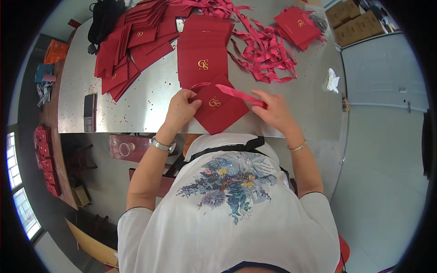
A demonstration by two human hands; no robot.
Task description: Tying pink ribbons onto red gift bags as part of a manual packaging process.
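On my feed I see a phone near the worktop's front left corner and spread red packets toward the far left corner. Next I make out the left hand, thumb and fingers closed on the left corner of a flat red packet at the middle of the front edge, before a packet stack. Further right, I see the right hand pinching a pink ribbon that reaches over that packet, and a white tissue near the right edge.

The left hand hid one corner of the flat red paper packet; the right hand hid the flat pink ribbon's end.
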